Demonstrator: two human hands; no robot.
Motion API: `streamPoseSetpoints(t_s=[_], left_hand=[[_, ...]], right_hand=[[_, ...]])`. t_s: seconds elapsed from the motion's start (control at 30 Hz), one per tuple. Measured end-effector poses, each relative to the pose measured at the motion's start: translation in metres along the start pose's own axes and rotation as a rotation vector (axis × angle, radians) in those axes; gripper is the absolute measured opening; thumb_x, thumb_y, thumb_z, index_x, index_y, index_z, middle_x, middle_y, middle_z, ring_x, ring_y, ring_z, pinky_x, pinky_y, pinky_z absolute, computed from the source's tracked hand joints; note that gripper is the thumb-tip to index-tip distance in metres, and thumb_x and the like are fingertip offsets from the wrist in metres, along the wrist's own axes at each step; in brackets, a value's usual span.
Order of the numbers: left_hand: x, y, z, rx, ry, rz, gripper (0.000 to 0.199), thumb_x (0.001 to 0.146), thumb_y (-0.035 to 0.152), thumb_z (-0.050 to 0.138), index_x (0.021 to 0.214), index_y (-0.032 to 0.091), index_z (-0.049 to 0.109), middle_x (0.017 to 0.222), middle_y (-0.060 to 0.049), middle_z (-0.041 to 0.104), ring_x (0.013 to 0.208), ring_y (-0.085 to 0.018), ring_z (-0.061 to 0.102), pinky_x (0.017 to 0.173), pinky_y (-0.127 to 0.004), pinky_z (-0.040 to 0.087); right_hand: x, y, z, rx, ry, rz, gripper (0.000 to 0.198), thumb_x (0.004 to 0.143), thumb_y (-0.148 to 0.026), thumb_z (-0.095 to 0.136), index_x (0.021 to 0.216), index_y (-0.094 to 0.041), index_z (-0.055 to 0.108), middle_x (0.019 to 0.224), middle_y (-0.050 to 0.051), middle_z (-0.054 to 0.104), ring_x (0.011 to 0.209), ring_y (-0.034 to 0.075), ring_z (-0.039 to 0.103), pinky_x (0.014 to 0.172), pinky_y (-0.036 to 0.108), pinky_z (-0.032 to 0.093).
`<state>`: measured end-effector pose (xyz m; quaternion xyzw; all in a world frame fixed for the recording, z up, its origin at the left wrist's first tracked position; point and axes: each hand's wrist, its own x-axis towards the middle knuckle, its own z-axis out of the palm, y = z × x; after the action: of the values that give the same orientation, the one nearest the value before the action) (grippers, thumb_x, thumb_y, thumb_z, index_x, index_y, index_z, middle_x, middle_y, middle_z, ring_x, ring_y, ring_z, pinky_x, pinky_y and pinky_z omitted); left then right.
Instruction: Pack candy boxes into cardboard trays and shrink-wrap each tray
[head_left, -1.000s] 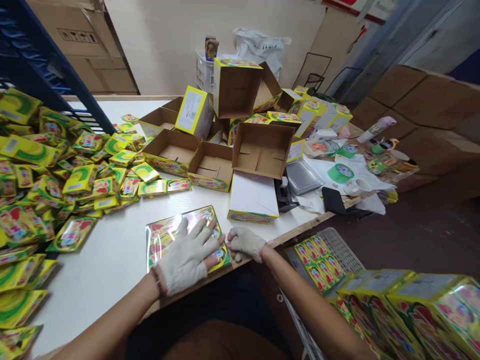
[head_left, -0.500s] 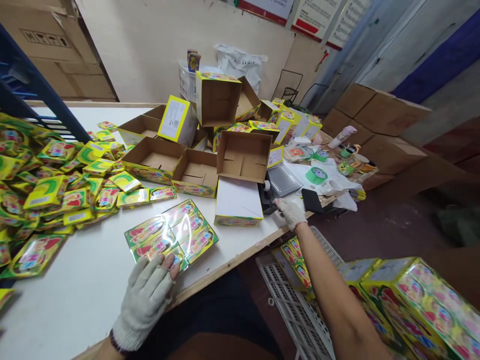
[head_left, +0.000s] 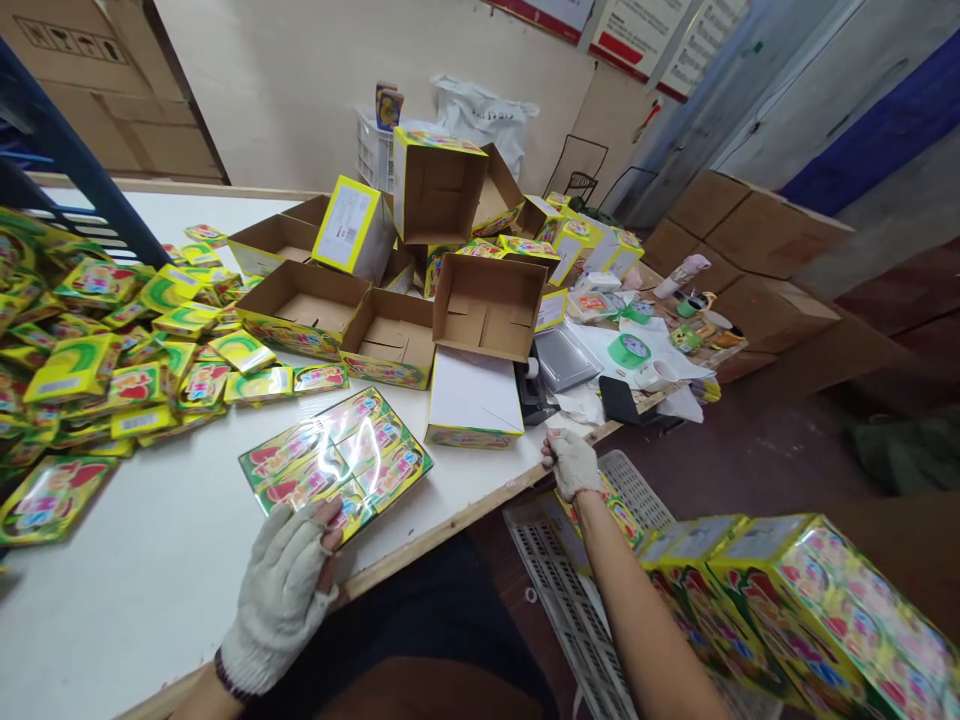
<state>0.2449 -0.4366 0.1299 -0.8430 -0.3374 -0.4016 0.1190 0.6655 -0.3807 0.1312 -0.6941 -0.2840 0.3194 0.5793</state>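
Observation:
A flat box (head_left: 375,455) of several small bright packs under a shiny clear cover lies on the white table near its front edge. My left hand (head_left: 281,590), in a white fingerless glove, holds its near corner, fingers on top. My right hand (head_left: 574,463), gloved the same way, is closed over the table's front edge, fingertips pinched; whatever is between them is too small to make out. Just beyond it are a black holder (head_left: 531,398) and crumpled white paper (head_left: 581,406). Between the hands, farther back, stands an upturned box with a white face (head_left: 474,390).
Loose yellow-green packs (head_left: 135,385) are heaped at the left. Open cardboard boxes (head_left: 300,300) crowd the back. Green tape (head_left: 628,350) and a black phone-like slab (head_left: 619,400) lie at the right. Below, filled boxes (head_left: 810,600) stand beside a white crate (head_left: 555,590).
My right hand has drawn back from the black holder toward the table's front edge, fingers closed. My left hand stays on the box, which has barely shifted.

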Motion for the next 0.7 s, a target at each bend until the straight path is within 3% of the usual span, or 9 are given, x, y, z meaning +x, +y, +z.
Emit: streamPoseSetpoints(t_s=[0.13, 0.23, 0.3, 0.4, 0.47, 0.53, 0.6, 0.7], left_hand=[[0.0, 0.0, -0.004, -0.056, -0.066, -0.013, 0.022, 0.082, 0.008, 0.056, 0.101, 0.018, 0.059, 0.097, -0.011, 0.068, 0.093, -0.022, 0.064, 0.085, -0.042, 0.053], [-0.002, 0.004, -0.005, -0.067, -0.077, -0.079, 0.018, 0.081, 0.009, 0.055, 0.094, 0.019, 0.062, 0.093, -0.009, 0.068, 0.087, -0.02, 0.064, 0.079, -0.038, 0.054], [0.0, 0.008, -0.006, -0.07, -0.08, -0.114, 0.015, 0.081, 0.01, 0.055, 0.09, 0.019, 0.063, 0.091, -0.008, 0.068, 0.086, -0.019, 0.063, 0.078, -0.037, 0.053], [0.009, 0.013, -0.009, -0.101, -0.14, -0.181, 0.01, 0.081, 0.01, 0.056, 0.082, 0.019, 0.061, 0.084, -0.005, 0.065, 0.079, -0.017, 0.06, 0.072, -0.033, 0.05], [0.014, 0.015, -0.011, -0.108, -0.153, -0.236, 0.007, 0.08, 0.011, 0.057, 0.08, 0.018, 0.059, 0.081, -0.005, 0.063, 0.077, -0.017, 0.058, 0.069, -0.032, 0.047], [0.017, 0.017, -0.013, -0.097, -0.122, -0.264, 0.014, 0.079, 0.011, 0.056, 0.092, 0.017, 0.059, 0.085, -0.007, 0.062, 0.08, -0.019, 0.057, 0.07, -0.032, 0.046], [0.02, 0.018, -0.016, -0.067, -0.127, -0.24, 0.033, 0.08, 0.01, 0.054, 0.112, 0.016, 0.056, 0.09, -0.008, 0.06, 0.082, -0.019, 0.055, 0.069, -0.033, 0.044], [0.028, 0.02, -0.022, 0.005, -0.35, -0.192, 0.042, 0.082, 0.015, 0.054, 0.123, 0.021, 0.056, 0.089, -0.006, 0.056, 0.076, -0.02, 0.05, 0.063, -0.032, 0.037]], right_hand=[[-0.01, 0.004, 0.002, 0.012, 0.016, 0.097, 0.038, 0.05, -0.048, 0.074, 0.065, -0.021, 0.053, 0.05, -0.007, 0.049, 0.043, 0.008, 0.045, 0.04, 0.02, 0.038], [-0.045, -0.002, 0.006, -0.003, -0.096, 0.166, 0.041, 0.048, -0.048, 0.079, 0.065, -0.019, 0.056, 0.049, -0.005, 0.052, 0.042, 0.008, 0.044, 0.037, 0.019, 0.037], [-0.084, -0.008, 0.02, 0.007, -0.282, 0.214, 0.042, 0.052, -0.051, 0.081, 0.065, -0.018, 0.057, 0.052, -0.003, 0.055, 0.043, 0.008, 0.046, 0.038, 0.019, 0.036], [-0.147, -0.018, 0.061, 0.057, -0.689, 0.271, 0.04, 0.068, -0.054, 0.075, 0.068, -0.018, 0.057, 0.056, -0.003, 0.057, 0.045, 0.008, 0.049, 0.042, 0.019, 0.038], [-0.179, -0.022, 0.091, 0.072, -0.831, 0.278, 0.04, 0.072, -0.056, 0.071, 0.068, -0.019, 0.057, 0.056, -0.003, 0.058, 0.044, 0.008, 0.05, 0.043, 0.02, 0.039], [-0.196, -0.023, 0.115, 0.059, -0.88, 0.294, 0.04, 0.073, -0.057, 0.069, 0.069, -0.019, 0.058, 0.056, -0.003, 0.059, 0.042, 0.009, 0.051, 0.042, 0.021, 0.038], [-0.201, -0.02, 0.128, 0.038, -0.887, 0.318, 0.039, 0.072, -0.057, 0.069, 0.069, -0.019, 0.058, 0.056, -0.003, 0.06, 0.042, 0.009, 0.052, 0.042, 0.021, 0.038], [-0.197, -0.012, 0.132, 0.013, -0.888, 0.322, 0.036, 0.073, -0.053, 0.068, 0.069, -0.019, 0.059, 0.055, -0.003, 0.059, 0.041, 0.008, 0.051, 0.041, 0.02, 0.037]])
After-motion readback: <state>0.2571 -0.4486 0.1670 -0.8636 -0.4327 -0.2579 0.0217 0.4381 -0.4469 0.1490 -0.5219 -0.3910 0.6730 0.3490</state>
